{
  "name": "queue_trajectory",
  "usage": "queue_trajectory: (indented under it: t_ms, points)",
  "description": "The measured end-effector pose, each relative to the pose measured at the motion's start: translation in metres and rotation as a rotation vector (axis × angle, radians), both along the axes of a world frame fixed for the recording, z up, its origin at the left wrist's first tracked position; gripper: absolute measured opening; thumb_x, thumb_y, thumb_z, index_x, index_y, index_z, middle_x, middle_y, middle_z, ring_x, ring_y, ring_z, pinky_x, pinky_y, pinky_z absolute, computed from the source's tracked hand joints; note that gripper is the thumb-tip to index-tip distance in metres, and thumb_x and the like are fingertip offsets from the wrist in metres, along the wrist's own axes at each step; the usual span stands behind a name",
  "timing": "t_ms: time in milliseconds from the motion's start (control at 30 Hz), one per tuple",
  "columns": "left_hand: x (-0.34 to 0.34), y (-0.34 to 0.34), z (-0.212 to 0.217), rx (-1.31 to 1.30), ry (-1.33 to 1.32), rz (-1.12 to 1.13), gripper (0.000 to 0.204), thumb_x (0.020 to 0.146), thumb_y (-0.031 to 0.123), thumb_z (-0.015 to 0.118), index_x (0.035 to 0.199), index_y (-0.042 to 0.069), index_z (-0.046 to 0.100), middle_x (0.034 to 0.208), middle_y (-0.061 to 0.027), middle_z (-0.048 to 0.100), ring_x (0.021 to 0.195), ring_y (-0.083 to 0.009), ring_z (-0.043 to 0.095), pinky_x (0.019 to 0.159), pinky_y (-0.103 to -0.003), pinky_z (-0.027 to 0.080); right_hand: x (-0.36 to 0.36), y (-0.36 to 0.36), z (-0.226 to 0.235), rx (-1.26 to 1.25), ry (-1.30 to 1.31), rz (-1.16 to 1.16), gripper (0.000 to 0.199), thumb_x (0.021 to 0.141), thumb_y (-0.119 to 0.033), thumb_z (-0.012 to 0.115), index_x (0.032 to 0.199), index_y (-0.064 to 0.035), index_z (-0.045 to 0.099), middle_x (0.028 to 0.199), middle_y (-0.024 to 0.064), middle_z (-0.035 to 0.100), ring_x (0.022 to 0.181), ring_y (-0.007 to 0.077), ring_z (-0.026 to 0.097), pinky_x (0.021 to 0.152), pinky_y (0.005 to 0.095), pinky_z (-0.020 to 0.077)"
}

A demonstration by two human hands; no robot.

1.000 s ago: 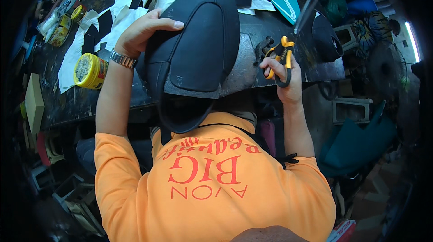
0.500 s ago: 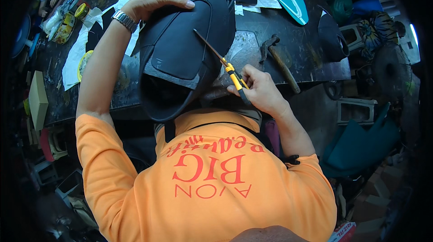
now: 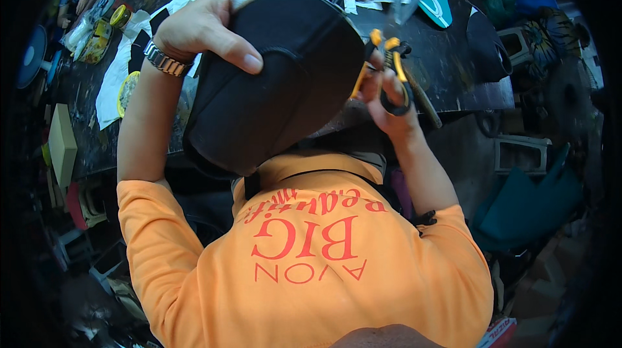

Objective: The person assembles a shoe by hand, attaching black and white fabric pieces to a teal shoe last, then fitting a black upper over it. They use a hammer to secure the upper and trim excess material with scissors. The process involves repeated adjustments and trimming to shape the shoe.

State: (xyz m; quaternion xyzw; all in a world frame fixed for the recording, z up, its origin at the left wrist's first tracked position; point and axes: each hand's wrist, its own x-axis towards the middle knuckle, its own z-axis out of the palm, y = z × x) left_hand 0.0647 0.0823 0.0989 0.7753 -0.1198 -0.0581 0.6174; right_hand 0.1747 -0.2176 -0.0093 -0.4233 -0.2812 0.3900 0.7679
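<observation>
My left hand (image 3: 204,34), with a metal-banded watch on the wrist, grips a hollow, stitched black shoe upper (image 3: 278,82). Its thumb lies on the dark outer face, while the other fingers go out of sight behind it. The upper is tilted over the table's near edge, close to my chest. A pale lining shows along its far rim. On the right, my right hand (image 3: 389,98) has its fingers through the yellow-and-black handles of scissors (image 3: 392,50). The scissor blades are parted, blurred and point away from me, apart from the upper.
A hammer's wooden handle (image 3: 424,98) lies behind my right hand on the dark table (image 3: 453,98). White sheets (image 3: 116,89) with black pieces spread across the far left. A teal-and-white flat piece (image 3: 431,1) lies at the back; another black upper (image 3: 486,46) stands at the right.
The black upper has been turned so that a different side faces up. The scissors have lifted away to the right, and their blades have swung from pointing left to pointing away and parted.
</observation>
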Motion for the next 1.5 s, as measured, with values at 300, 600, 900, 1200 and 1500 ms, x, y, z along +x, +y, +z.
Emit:
queue_trajectory:
  t_ms: [300,600,900,1200,1500]
  points:
    - [-0.002,-0.01,0.012,0.043,0.078,0.141,0.07,0.064,0.013,0.089,0.127,0.0,0.06,0.11,-0.0039,0.067,0.1,-0.0132,0.061,0.095,-0.026,0.047,-0.019,0.029,0.017,0.13,0.295,0.168,0.051,0.078,-0.024,0.077,0.12,-0.0058,0.057,0.098,0.0054,0.065,0.082,0.0132,0.063,0.077,0.0262,0.051]
    - [0.002,0.001,0.036,0.375,0.12,-0.033,0.039,0.075,0.02,0.087,0.105,0.004,0.068,0.085,0.0033,0.066,0.08,-0.0058,0.062,0.073,-0.021,0.048,-0.028,0.015,0.055,-0.119,-0.336,-0.284,0.049,0.073,-0.025,0.081,0.11,-0.0072,0.054,0.087,0.0024,0.059,0.08,0.0093,0.061,0.075,0.0232,0.0526]
    - [-0.001,-0.028,0.017,0.366,-0.045,0.175,0.049,0.083,0.027,0.082,0.122,0.004,0.064,0.098,-0.0049,0.07,0.084,-0.0127,0.066,0.077,-0.021,0.05,-0.024,0.033,0.043,-0.134,-0.576,-0.434,0.038,0.078,-0.011,0.079,0.106,-0.0077,0.053,0.083,0.0003,0.058,0.078,0.0085,0.06,0.074,0.0227,0.0509]
    - [-0.022,0.018,-0.003,0.082,0.123,0.395,0.055,0.079,0.02,0.081,0.129,0.006,0.062,0.111,-0.0064,0.069,0.101,-0.0139,0.065,0.092,-0.026,0.049,-0.023,0.005,0.012,-0.367,-0.089,0.052,0.047,0.079,-0.029,0.084,0.108,-0.0049,0.057,0.086,0.002,0.06,0.077,0.0074,0.06,0.071,0.0192,0.0488]
    - [-0.038,0.023,-0.027,-0.119,-0.006,0.51,0.048,0.078,0.019,0.081,0.122,0.004,0.066,0.105,-0.0071,0.071,0.093,-0.0145,0.067,0.089,-0.027,0.051,-0.031,-0.001,0.008,-0.427,-0.17,0.277,0.086,0.066,-0.056,0.084,0.126,-0.0034,0.053,0.096,0.0041,0.056,0.086,0.0104,0.06,0.082,0.0235,0.0489]
